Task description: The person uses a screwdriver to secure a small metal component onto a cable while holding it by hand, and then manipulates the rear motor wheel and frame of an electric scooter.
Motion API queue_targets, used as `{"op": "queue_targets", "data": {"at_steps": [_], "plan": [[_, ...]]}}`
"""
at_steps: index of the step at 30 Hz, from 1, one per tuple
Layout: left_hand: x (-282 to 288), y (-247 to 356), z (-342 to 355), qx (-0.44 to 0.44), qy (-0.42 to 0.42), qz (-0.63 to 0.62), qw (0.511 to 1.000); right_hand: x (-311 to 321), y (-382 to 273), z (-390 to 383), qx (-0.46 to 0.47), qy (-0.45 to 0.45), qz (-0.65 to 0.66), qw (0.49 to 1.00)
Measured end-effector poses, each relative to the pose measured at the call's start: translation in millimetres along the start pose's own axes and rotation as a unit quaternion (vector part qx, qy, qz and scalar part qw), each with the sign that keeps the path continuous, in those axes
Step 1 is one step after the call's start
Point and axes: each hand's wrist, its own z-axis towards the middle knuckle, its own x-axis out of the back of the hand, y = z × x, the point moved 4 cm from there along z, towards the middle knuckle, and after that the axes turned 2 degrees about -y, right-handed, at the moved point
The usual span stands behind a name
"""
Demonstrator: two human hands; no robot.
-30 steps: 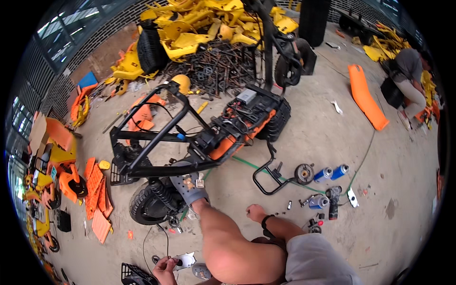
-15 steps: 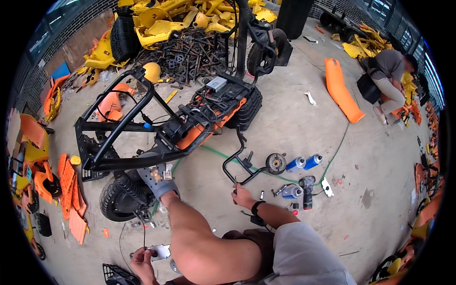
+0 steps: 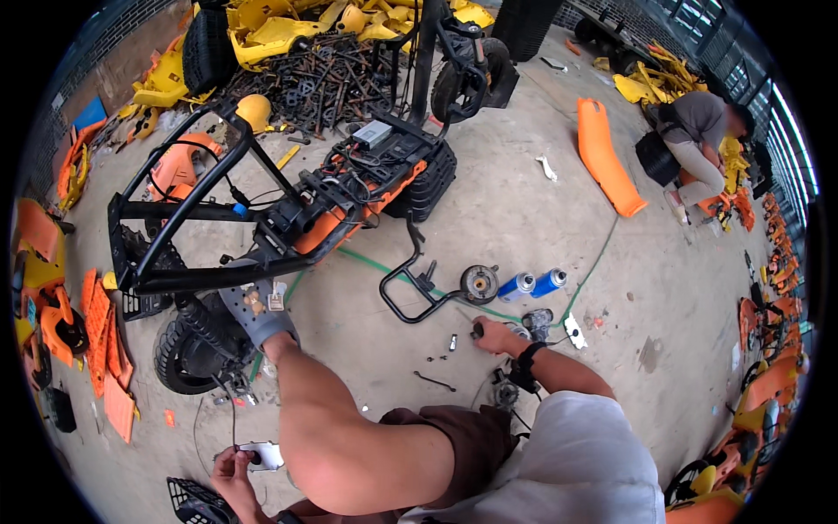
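On the concrete floor beside a stripped scooter frame, the right hand is clenched round a small dark tool, likely a handle or driver; it lies low on the ground just below a round metal hub and near 2 blue spray cans. A bent black tube bracket rests just left of the hub. The tool looks light, stiff and easy to hold by its short grip, though oily parts nearby could make it slippery. The left hand holds a small pale device with a thin wire running up from it, close to a black mesh basket. Loose bolts dot the floor between the hands. Another person crouches well apart, by orange panels.
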Motion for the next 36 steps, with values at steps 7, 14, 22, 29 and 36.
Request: {"op": "queue_targets", "data": {"at_steps": [7, 14, 22, 29, 36], "plan": [[6, -5, -1, -0.015, 0.013, -0.015, 1.000, -55, 42, 18, 0.063, 0.043, -0.191, 0.979], [11, -3, -11, -0.004, 0.021, -0.002, 1.000, -61, 21, 1, 0.041, 0.010, -0.227, 0.973], [15, -11, -7, -0.009, 0.014, -0.006, 1.000, -78, 10, 7, 0.047, 0.031, -0.223, 0.973], [14, -3, -8, 0.000, 0.026, 0.001, 1.000, -72, 3, 3, 0.021, 0.031, -0.218, 0.975], [15, -4, -10, 0.008, 0.031, -0.008, 0.999, -54, -7, -11, 0.027, 0.064, -0.193, 0.979]]}}
